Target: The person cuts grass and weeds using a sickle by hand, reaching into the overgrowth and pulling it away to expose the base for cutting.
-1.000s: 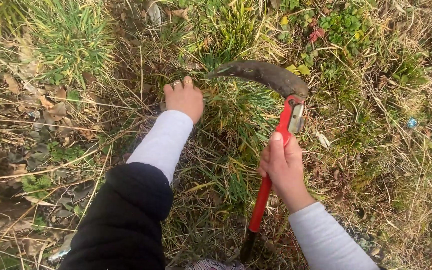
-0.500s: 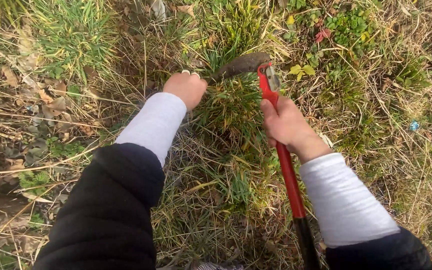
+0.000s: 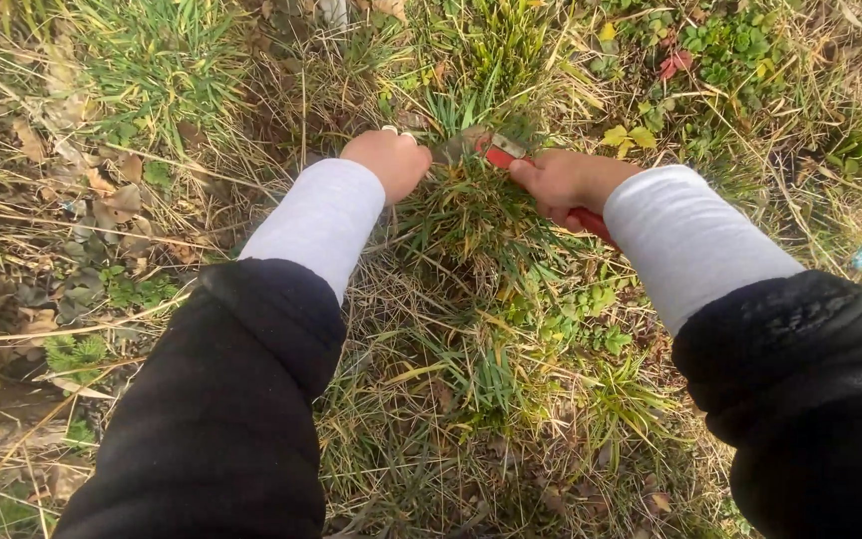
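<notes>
The left hand (image 3: 391, 160) is clenching its fingers around the top of a grass tuft (image 3: 471, 215). The right hand (image 3: 571, 185) is gripping the red handle of a sickle (image 3: 496, 152), whose blade is lying against the tuft between both hands

grass tuft (image 3: 471, 215) — between both hands

The left hand (image 3: 389, 160) is gripping a grass tuft (image 3: 471, 215). The right hand (image 3: 569, 185) is holding a red-handled sickle (image 3: 499, 153), its blade lying against the tuft just beside the left hand.
</notes>
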